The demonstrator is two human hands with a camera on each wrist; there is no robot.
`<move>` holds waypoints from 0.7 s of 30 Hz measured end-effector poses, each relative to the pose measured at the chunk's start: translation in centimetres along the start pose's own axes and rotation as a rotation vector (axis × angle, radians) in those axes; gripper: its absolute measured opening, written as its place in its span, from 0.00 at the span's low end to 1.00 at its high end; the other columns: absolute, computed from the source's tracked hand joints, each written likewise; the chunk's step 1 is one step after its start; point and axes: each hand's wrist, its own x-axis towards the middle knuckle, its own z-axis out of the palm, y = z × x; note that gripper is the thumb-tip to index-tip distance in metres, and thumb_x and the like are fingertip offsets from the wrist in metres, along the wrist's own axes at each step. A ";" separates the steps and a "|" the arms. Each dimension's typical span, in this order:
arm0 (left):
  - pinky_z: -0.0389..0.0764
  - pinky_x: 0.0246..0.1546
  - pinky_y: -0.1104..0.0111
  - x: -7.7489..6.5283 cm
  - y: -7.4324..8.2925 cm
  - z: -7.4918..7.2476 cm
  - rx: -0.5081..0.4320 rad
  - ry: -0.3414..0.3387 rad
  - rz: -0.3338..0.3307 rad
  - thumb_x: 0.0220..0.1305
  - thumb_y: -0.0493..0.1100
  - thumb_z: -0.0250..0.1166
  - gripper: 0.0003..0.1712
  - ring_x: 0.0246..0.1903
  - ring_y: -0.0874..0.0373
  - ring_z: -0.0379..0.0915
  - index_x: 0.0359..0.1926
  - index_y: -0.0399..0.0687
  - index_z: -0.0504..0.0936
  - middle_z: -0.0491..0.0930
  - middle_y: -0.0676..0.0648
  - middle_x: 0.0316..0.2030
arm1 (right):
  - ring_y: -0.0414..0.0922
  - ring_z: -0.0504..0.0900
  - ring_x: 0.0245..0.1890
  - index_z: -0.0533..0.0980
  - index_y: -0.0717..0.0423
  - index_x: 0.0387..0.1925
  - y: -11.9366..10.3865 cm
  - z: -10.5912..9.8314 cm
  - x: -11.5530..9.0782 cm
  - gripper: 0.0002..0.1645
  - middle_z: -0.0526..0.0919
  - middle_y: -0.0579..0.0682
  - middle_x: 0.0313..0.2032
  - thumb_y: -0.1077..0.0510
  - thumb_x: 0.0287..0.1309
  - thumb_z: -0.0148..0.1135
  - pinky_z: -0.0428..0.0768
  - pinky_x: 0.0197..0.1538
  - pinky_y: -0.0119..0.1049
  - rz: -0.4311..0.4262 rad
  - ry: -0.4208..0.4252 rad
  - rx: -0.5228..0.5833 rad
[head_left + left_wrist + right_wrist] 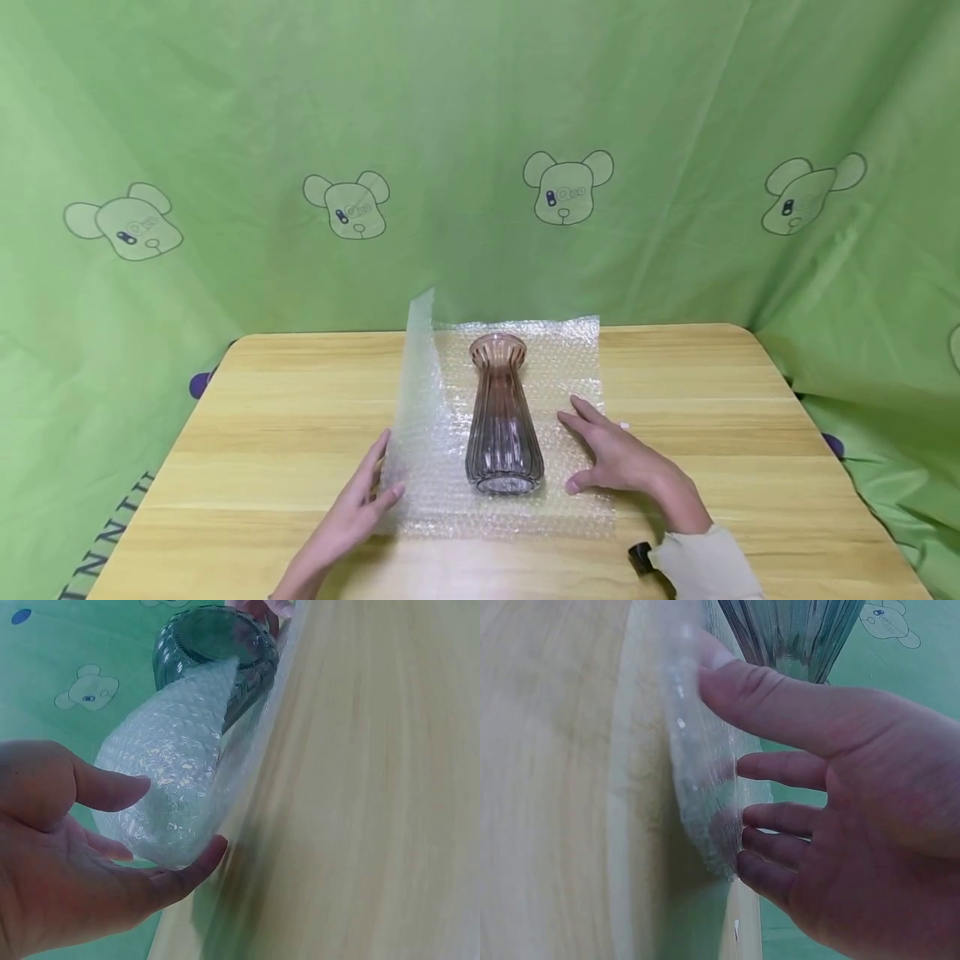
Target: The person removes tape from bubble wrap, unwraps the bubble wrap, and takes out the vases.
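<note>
Vase (504, 433) on its side, and we see it lying across the middle of the bubble wrap (570, 362) on the wooden table (300, 417), pinkish mouth towards the green curtain (450, 83), grey base towards us. Over on the left we watch the left hand (360, 500) touching the sheet's raised flap, fingers relaxed and uncurled, while the right hand (626, 458) (pale sleeve behind it) spreads its fingers loosely against the wrap's right part, near the vase but apart from it.
</note>
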 end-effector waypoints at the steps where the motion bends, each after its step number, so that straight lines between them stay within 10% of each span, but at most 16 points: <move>1: 0.57 0.68 0.35 0.0 -0.1 -0.1 -0.004 0.000 0.001 0.74 0.35 0.59 0.47 0.72 0.22 0.43 0.82 0.44 0.41 0.37 0.32 0.80 | 0.75 0.55 0.72 0.60 0.68 0.75 0.0 0.0 0.0 0.64 0.43 0.74 0.77 0.49 0.41 0.83 0.59 0.68 0.72 0.000 0.002 0.000; 12: 0.76 0.61 0.41 -0.5 0.5 -2.3 0.047 0.077 0.105 0.71 0.27 0.58 0.50 0.66 0.23 0.61 0.83 0.49 0.41 0.48 0.25 0.76 | 0.75 0.55 0.72 0.60 0.68 0.75 0.1 0.0 -0.1 0.64 0.43 0.74 0.77 0.50 0.42 0.83 0.60 0.68 0.73 -0.006 0.007 -0.008; 21: 0.66 0.65 0.36 -1.9 4.3 -5.8 0.128 0.184 0.191 0.83 0.40 0.46 0.32 0.71 0.33 0.57 0.81 0.45 0.51 0.52 0.36 0.78 | 0.75 0.54 0.72 0.60 0.68 0.75 0.1 -0.1 -0.2 0.64 0.43 0.74 0.77 0.49 0.41 0.83 0.59 0.68 0.72 -0.002 0.009 -0.008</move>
